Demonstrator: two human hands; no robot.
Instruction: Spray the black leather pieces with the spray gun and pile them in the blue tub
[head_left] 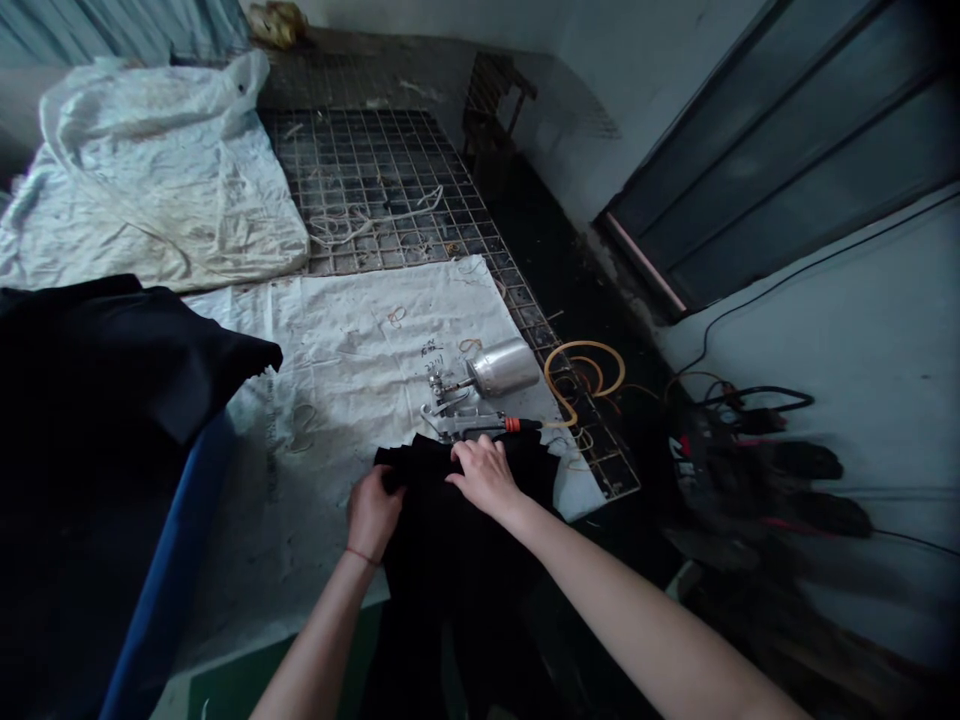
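A stack of black cloth pieces point(457, 540) hangs over the near edge of the white sheet, its far edge uneven and layered. My left hand point(375, 512) grips the stack's left edge, the fingertips hidden behind the cloth. My right hand point(484, 472) lies over the top edge with its fingers curled onto the fabric. Just beyond the right hand, a metal spray gun point(457, 420) with a silver cup point(506, 368) lies on its side on the white sheet point(337, 340).
Dark fabric point(97, 370) is heaped at the left over a blue edge point(172, 560). A wire mesh point(375, 160) extends beyond the sheet. A yellow hose point(619, 365) loops off the right side toward machinery point(795, 480) on the floor. A white plastic sack point(172, 180) lies at back left.
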